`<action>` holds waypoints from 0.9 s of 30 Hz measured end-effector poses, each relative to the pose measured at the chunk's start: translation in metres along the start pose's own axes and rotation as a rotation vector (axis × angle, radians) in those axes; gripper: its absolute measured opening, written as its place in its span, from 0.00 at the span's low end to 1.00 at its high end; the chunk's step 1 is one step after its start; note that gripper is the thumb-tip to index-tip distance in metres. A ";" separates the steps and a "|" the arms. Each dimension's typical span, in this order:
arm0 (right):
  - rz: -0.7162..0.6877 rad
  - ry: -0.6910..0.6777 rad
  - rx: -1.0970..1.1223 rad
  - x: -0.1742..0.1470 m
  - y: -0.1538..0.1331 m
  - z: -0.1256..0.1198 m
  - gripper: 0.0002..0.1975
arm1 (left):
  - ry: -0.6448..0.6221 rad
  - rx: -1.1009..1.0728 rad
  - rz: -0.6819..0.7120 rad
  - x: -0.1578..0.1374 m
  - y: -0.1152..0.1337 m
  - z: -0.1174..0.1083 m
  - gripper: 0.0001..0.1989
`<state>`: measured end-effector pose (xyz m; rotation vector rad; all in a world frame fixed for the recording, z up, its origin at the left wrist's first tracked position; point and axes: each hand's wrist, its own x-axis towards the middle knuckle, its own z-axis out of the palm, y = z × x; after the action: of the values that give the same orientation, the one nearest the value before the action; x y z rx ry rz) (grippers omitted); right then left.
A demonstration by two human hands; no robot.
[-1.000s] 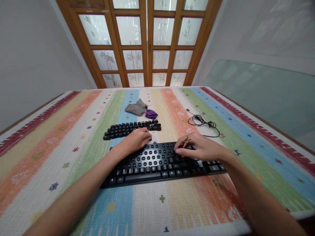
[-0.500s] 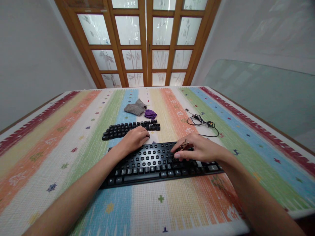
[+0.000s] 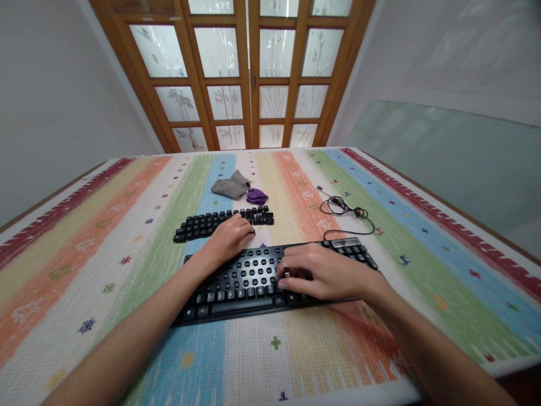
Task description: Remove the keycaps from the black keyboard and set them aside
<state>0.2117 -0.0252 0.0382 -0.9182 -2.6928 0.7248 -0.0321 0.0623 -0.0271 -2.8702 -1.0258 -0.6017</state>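
Note:
A black keyboard (image 3: 242,306) lies across the striped cloth. Bare switch stems show over much of its middle, while the front rows still carry keycaps. My right hand (image 3: 319,270) is over the right-centre keys, fingers curled and closed on a small shiny metal tool (image 3: 286,273), mostly hidden. At the keyboard's back edge rests my left hand (image 3: 230,237), its fingers bent and closed. A dark bit shows by its fingertips, too small to name. Just behind this hand, loose black keycaps (image 3: 203,224) stand grouped in rows.
Behind the keycaps lie a grey cloth (image 3: 230,186) and a purple cloth item (image 3: 257,196). A coiled black cable (image 3: 338,207) sits at the back right. The table is covered by a striped tablecloth (image 3: 139,248). Wooden glazed doors (image 3: 251,84) stand beyond.
My right hand has moved left and slightly toward me over the keyboard, uncovering the number pad at the right. My left hand stays in place.

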 end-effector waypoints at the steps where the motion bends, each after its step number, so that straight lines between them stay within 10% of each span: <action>1: -0.003 -0.003 -0.018 0.002 -0.002 0.001 0.13 | 0.004 0.005 -0.001 0.000 0.000 0.000 0.06; 27: 0.239 0.162 0.265 0.008 0.031 0.010 0.19 | 0.086 0.007 -0.034 0.003 -0.002 0.004 0.10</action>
<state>0.2186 -0.0028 0.0143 -1.1823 -2.3024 0.9801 -0.0298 0.0666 -0.0301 -2.7987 -1.0645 -0.7158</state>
